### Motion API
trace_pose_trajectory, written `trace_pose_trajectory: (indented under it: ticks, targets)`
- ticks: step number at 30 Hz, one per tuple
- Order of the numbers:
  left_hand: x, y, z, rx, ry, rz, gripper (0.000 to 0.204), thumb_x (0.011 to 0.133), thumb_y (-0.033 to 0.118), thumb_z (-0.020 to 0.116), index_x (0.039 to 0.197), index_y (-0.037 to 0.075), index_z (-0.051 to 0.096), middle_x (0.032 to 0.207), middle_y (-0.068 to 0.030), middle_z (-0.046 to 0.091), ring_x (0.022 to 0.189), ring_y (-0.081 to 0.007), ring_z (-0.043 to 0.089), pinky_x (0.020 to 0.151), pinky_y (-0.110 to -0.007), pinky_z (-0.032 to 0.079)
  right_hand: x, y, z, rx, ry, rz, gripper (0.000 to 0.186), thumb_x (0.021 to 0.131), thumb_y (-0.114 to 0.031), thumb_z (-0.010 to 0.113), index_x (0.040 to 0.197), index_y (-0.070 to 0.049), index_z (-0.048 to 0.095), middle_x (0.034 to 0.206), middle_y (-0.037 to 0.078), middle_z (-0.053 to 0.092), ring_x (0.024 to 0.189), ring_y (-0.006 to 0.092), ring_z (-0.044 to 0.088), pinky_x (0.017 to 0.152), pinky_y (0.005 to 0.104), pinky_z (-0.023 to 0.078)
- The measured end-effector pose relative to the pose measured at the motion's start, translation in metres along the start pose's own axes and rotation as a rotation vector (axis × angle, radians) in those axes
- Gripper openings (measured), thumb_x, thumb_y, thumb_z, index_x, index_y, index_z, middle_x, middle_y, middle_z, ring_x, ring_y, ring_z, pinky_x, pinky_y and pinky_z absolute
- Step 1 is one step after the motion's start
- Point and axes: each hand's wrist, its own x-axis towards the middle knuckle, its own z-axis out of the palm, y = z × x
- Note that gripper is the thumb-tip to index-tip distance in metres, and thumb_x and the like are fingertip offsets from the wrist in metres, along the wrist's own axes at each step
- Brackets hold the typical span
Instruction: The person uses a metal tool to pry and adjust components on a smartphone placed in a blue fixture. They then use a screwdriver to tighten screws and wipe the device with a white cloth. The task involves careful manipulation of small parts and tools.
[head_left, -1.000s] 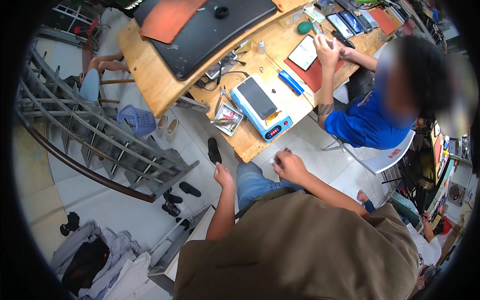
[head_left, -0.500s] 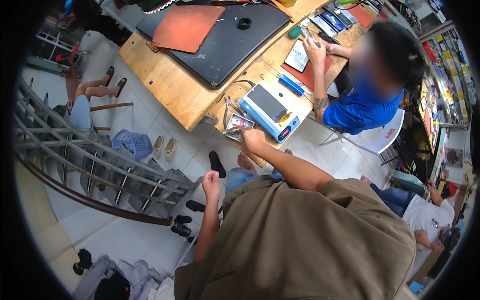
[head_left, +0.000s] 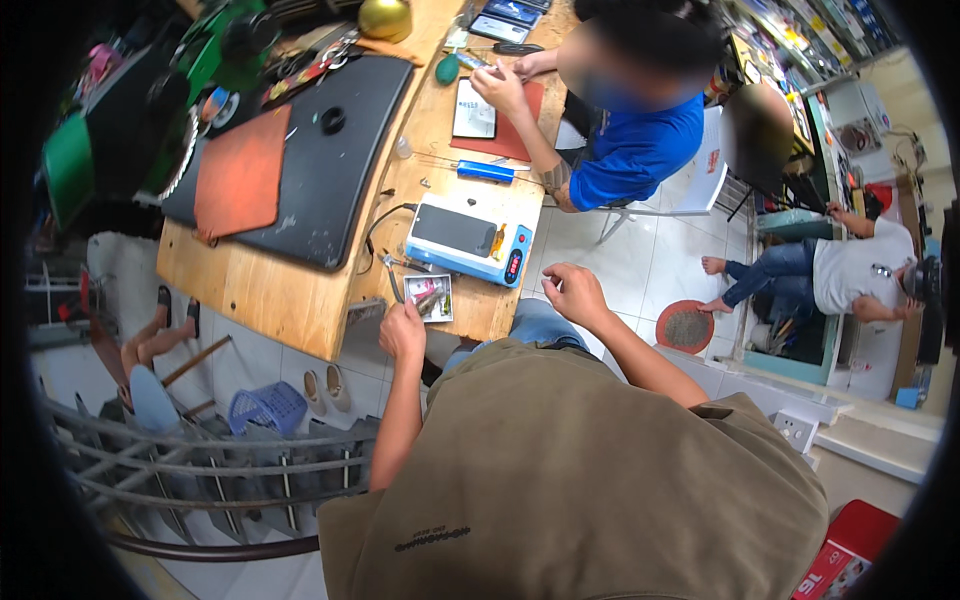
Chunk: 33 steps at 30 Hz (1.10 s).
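My left hand (head_left: pixel 403 332) is closed at the table's near edge, beside a small white box (head_left: pixel 441 316) of mixed small parts. A pair of pliers (head_left: pixel 393 280) lies by that box, one handle reaching down to my left fingers. Whether the fingers grip that handle I cannot tell. My right hand (head_left: pixel 577 294) hangs in the air off the table's right corner, fingers curled in, with nothing visible in them. Between the hands and farther back stands a blue and white heating plate (head_left: pixel 480 262) with a dark pad (head_left: pixel 455 230) and a lit red display.
Across the wooden table (head_left: pixel 270 295) a person in a blue shirt (head_left: pixel 640 150) works over a phone-sized device (head_left: pixel 474 108) on an orange mat. A blue tube (head_left: pixel 485 171) lies nearer. A black board (head_left: pixel 330 165) covers the left. Another person (head_left: pixel 860 275) sits at right.
My right hand has left the small box and drawn back to the right. My left hand has risen to the box and pliers. The view has turned, shifting the table leftward.
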Motion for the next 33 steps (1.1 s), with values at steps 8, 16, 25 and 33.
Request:
trace_pose_trajectory:
  ticks: [8, 16, 25, 33]
  targets:
    - [-0.015, 0.019, 0.005, -0.723, -0.172, -0.097, 0.028, 0.107, 0.028, 0.067, 0.095, 0.004, 0.074, 0.08, -0.0067, 0.074, 0.072, -0.0153, 0.067, 0.065, -0.034, 0.053, 0.069, -0.025, 0.005, 0.039, 0.156, -0.205, 0.023, 0.091, -0.018, 0.075, 0.11, -0.005, 0.078, 0.101, 0.015, 0.076, 0.093, 0.0345, 0.074, 0.082, 0.0467, 0.059]
    - [0.019, 0.103, 0.033, -1.339, -0.275, -0.474, 0.014, 0.109, 0.019, 0.068, 0.111, 0.008, 0.06, 0.091, -0.0007, 0.068, 0.075, -0.0082, 0.064, 0.064, -0.024, 0.052, 0.109, -0.059, 0.045, -0.245, -0.087, -0.605, 0.063, 0.082, -0.024, 0.085, 0.137, -0.001, 0.064, 0.128, 0.017, 0.062, 0.121, 0.0346, 0.059, 0.101, 0.0474, 0.048]
    - [0.019, 0.107, 0.031, -1.362, -0.166, -0.323, 0.011, 0.109, 0.004, 0.062, 0.103, 0.008, 0.054, 0.087, -0.0009, 0.064, 0.072, -0.0087, 0.061, 0.068, -0.025, 0.054, 0.123, -0.06, 0.046, -0.281, -0.221, -0.559, 0.07, 0.082, -0.033, 0.086, 0.14, 0.0, 0.062, 0.124, 0.017, 0.064, 0.119, 0.0342, 0.06, 0.099, 0.0484, 0.047]
    - [0.014, 0.108, 0.028, -1.265, -0.173, -0.467, 0.013, 0.107, 0.005, 0.065, 0.106, 0.007, 0.052, 0.087, -0.0011, 0.062, 0.068, -0.009, 0.06, 0.065, -0.023, 0.054, 0.165, -0.055, 0.026, -0.068, -0.365, -0.546, 0.021, 0.089, -0.021, 0.072, 0.097, -0.002, 0.076, 0.096, 0.02, 0.076, 0.097, 0.0396, 0.075, 0.086, 0.0554, 0.056]
